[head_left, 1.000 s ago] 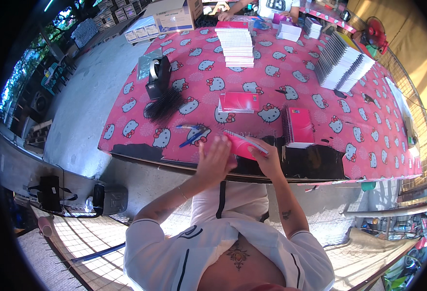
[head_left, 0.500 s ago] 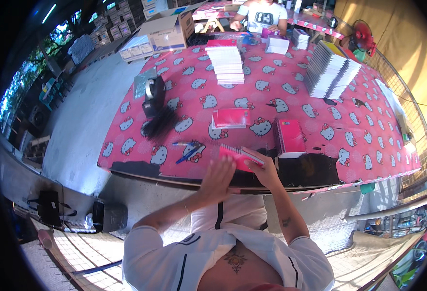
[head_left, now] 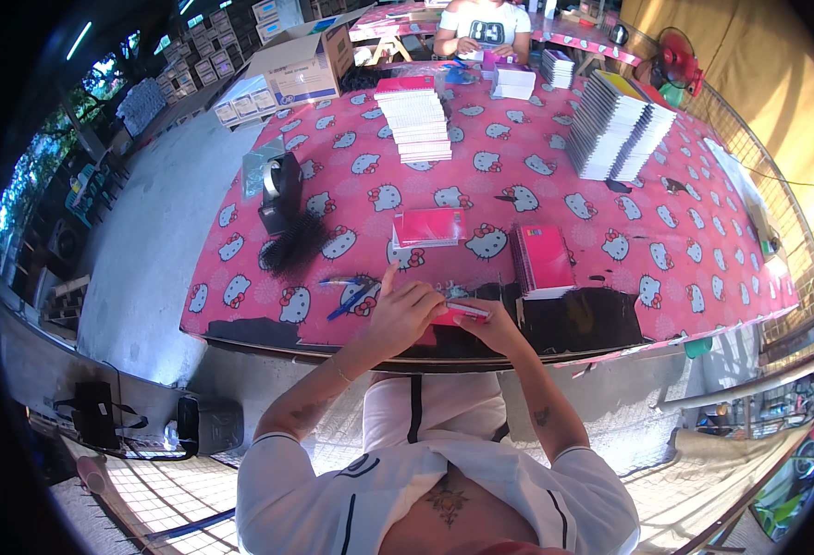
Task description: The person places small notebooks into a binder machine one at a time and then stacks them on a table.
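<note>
A small pink spiral notebook (head_left: pixel 453 316) is held low over the near edge of the table. My right hand (head_left: pixel 488 326) grips its right end, thumb on top. My left hand (head_left: pixel 407 314) is closed at the left end of the notebook, with one finger pointing up; the fingertips on the notebook are partly hidden. Just beyond lies a short stack of pink notebooks (head_left: pixel 430 227). To the right sits another pink spiral notebook stack (head_left: pixel 546 259). Blue pens (head_left: pixel 353 301) lie left of my left hand.
A black tape dispenser (head_left: pixel 280 194) and a dark bristly brush (head_left: pixel 296 245) stand at left. Tall notebook stacks (head_left: pixel 416 120) (head_left: pixel 610 129) rise farther back. Across the table sits a person (head_left: pixel 487 35), near a large carton (head_left: pixel 301 69). A red fan (head_left: pixel 680 60) stands at right.
My left hand has gone from lying flat on the notebook cover to its left end, one finger now raised. The notebook is tilted flatter in my right hand. The view has shifted slightly.
</note>
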Motion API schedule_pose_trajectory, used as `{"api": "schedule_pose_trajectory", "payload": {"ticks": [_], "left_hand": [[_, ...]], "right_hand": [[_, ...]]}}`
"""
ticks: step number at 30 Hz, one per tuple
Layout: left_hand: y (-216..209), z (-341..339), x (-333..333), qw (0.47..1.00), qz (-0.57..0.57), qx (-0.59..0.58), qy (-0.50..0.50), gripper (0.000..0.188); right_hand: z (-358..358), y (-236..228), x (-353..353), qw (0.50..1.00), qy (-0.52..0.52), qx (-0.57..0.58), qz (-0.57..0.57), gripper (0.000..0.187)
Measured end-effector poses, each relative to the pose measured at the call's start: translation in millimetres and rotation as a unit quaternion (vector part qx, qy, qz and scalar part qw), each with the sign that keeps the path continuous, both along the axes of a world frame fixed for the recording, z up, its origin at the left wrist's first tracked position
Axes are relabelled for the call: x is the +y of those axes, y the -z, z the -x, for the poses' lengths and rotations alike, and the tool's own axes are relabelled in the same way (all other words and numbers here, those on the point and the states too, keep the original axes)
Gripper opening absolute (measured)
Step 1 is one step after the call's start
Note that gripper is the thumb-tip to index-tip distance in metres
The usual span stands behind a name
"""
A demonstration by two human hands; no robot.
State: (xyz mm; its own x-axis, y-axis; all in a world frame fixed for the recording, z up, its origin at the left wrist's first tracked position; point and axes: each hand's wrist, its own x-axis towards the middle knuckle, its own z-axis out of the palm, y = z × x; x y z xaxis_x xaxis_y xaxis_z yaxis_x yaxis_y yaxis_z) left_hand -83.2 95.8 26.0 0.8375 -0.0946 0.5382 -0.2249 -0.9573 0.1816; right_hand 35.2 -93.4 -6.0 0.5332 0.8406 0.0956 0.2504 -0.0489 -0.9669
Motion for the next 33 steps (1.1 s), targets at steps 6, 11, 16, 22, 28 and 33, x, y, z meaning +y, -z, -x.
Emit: {"api": "schedule_pose_trajectory", "payload": {"ticks": [6, 11, 16, 22, 28, 33], "left_hand": [[25, 28, -41, 0.994, -0.067, 0.046, -0.072, 0.071], [22, 13, -40, 0.987, -0.097, 0.036, -0.121, 0.084], [64, 42, -52, 0.991, -0.092, 0.084, -0.045, 0.082], [23, 7, -43, 0.989, -0.126, 0.040, -0.064, 0.086], [22, -10, -47, 0.992, -0.116, 0.023, -0.045, 0.086], [45, 20, -62, 0.999, -0.043, 0.006, -0.011, 0.082]], "right_hand": [[1, 10, 0, 1.000, 0.013, -0.013, -0.001, 0.033], [4, 12, 2, 0.998, 0.012, -0.049, -0.027, 0.037], [0, 16, 3, 0.999, 0.008, -0.034, -0.021, 0.037], [0, 15, 3, 0.999, 0.008, -0.038, 0.001, 0.036], [-3, 20, 3, 1.000, 0.004, -0.007, 0.012, 0.033], [-2, 16, 4, 0.998, 0.038, -0.040, -0.036, 0.036]]}}
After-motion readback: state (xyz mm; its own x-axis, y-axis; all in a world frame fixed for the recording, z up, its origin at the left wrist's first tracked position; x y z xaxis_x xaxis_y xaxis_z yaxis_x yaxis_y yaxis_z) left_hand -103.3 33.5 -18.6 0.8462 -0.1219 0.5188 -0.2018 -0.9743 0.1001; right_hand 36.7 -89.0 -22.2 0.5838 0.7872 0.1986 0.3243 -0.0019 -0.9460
